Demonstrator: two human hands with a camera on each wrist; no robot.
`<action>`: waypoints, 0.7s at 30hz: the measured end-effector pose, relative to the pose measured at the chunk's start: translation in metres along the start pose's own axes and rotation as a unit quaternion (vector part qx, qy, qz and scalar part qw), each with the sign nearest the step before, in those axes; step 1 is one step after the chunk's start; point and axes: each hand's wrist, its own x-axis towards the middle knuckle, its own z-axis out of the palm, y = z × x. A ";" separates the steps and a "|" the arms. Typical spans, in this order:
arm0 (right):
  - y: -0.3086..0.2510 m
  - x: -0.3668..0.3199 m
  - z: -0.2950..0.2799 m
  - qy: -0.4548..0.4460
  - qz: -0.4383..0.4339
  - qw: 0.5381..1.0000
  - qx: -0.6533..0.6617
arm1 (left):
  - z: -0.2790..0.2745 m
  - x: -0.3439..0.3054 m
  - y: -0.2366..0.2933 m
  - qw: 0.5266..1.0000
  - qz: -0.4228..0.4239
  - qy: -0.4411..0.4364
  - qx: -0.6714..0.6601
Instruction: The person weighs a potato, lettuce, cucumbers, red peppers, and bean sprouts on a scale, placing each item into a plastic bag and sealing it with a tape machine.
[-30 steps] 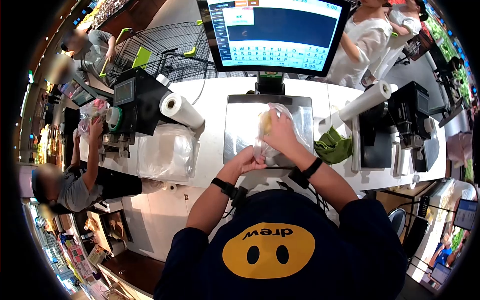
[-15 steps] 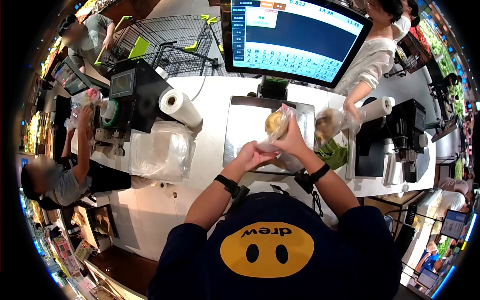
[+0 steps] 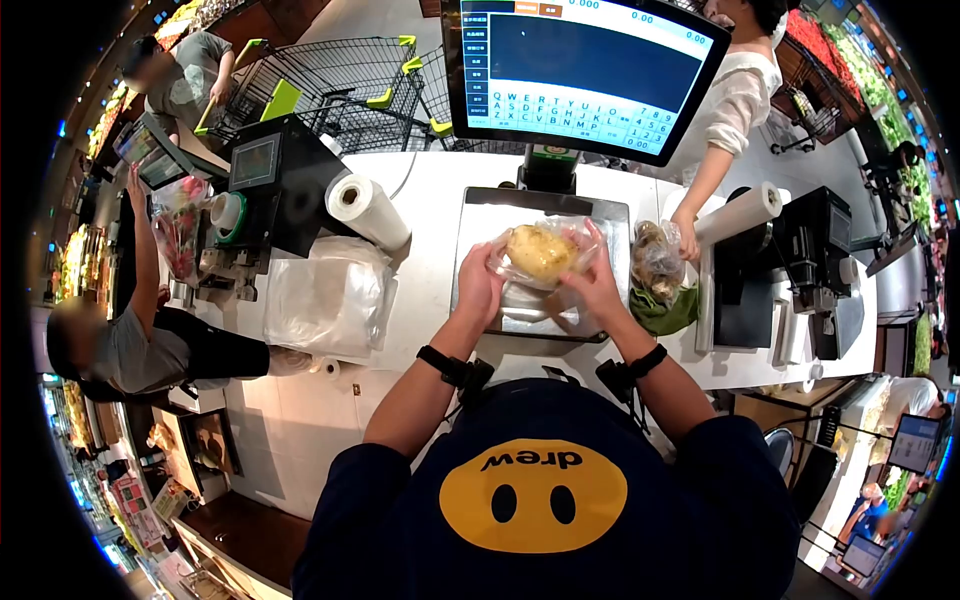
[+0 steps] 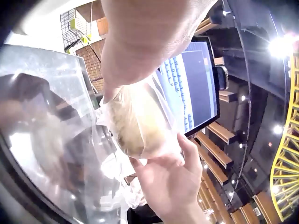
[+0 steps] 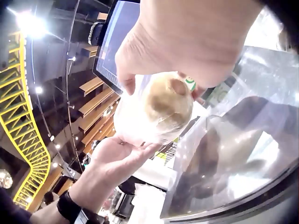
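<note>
A clear plastic bag (image 3: 558,232) with yellowish, potato-like produce (image 3: 540,252) in it is held up over the metal scale plate (image 3: 465,240). My left hand (image 3: 482,280) grips the bag's left side. On the opposite side my right hand (image 3: 597,285) holds it, thumb and fingers around the plastic. In the right wrist view the produce (image 5: 163,100) looks rounded and brown-yellow through the film, between both hands. The left wrist view shows the bag (image 4: 140,123) bulging between my hands, the scale plate (image 4: 28,60) beside it.
Behind the scale stands a lit touch screen (image 3: 590,75). A bag roll (image 3: 368,210) and stacked bags (image 3: 325,300) lie left. To the right, another person's hand (image 3: 686,232) holds a bag of brownish produce (image 3: 655,255) by a green cloth (image 3: 665,312).
My hands have spread to both sides of the bag and lifted it; the produce now faces up. Screen numbers dropped to zero. The other person's bag has come down onto the counter by the cloth.
</note>
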 end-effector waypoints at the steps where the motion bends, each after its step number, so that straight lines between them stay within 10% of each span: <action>1: -0.003 0.002 0.001 0.033 0.025 0.999 0.022 | 0.001 -0.002 0.000 1.000 0.002 0.002 0.014; 7: 0.014 0.013 -0.018 0.131 0.086 0.976 0.149 | 0.011 -0.007 0.004 0.989 0.049 0.009 0.139; 17: -0.016 0.017 -0.019 0.214 0.032 0.945 -0.244 | -0.011 -0.003 0.026 0.883 0.224 0.100 0.400; 21: -0.059 0.033 -0.037 0.031 -0.104 0.836 -0.537 | 0.007 -0.013 0.068 0.888 0.193 0.060 0.413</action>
